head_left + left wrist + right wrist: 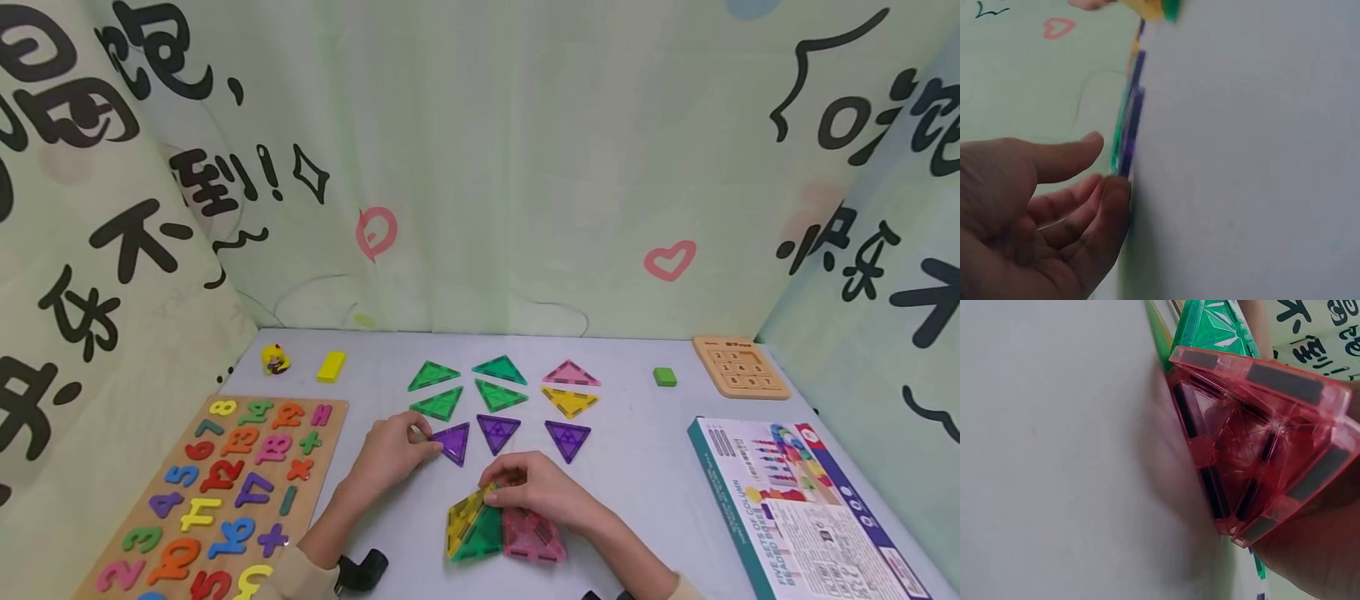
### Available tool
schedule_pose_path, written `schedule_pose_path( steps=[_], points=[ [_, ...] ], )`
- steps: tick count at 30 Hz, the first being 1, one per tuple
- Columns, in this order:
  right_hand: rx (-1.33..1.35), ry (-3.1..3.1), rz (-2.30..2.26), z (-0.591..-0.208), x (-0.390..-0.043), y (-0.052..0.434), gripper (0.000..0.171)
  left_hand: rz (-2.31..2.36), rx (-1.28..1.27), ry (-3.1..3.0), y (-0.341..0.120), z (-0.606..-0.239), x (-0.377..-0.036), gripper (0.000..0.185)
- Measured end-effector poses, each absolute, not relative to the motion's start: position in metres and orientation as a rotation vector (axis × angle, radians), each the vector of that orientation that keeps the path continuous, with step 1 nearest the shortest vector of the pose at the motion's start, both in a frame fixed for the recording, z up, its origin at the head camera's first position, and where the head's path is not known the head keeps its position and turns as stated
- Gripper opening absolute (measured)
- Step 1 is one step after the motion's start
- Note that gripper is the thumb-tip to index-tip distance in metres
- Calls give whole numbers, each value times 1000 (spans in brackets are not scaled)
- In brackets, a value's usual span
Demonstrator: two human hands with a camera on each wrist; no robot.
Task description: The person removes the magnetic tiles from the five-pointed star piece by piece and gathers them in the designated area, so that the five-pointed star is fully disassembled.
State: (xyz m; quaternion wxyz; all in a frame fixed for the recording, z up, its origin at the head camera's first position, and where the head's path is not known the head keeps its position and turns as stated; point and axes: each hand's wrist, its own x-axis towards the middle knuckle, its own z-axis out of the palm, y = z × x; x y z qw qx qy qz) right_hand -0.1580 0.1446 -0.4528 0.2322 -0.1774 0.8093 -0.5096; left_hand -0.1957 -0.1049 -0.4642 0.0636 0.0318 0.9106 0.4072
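Observation:
In the head view, my right hand [540, 492] grips the top of a joined group of triangular magnetic tiles, with yellow [461, 525], green [482, 537] and pink [532, 535] faces. The right wrist view looks into its pink tiles [1241, 434], standing tilted against each other, with a green tile [1215, 328] behind. My left hand [393, 454] is at the left corner of a purple triangular tile [453, 442] lying on the table. From the left wrist, the thumb stands apart from the fingers [1113, 206], which are at the tiles' edge; contact is hard to tell.
Two more purple tiles [498, 432], several green tiles [501, 395], a yellow one [570, 402] and a pink one [572, 373] lie behind the hands. A number board [247, 442] is at left; a box [810, 508] and wooden board [738, 367] are at right.

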Motion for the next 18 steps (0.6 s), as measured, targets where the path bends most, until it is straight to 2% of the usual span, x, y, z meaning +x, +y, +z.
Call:
schedule_pose_path(
  steps=[10, 18],
  points=[
    [-423, 2179, -1521, -455, -157, 147, 20, 1264, 423, 2254, -102, -461, -177, 15],
    [-404, 2178, -1573, -457, -156, 147, 21, 1336, 407, 2127, -101, -460, -173, 15]
  ],
)
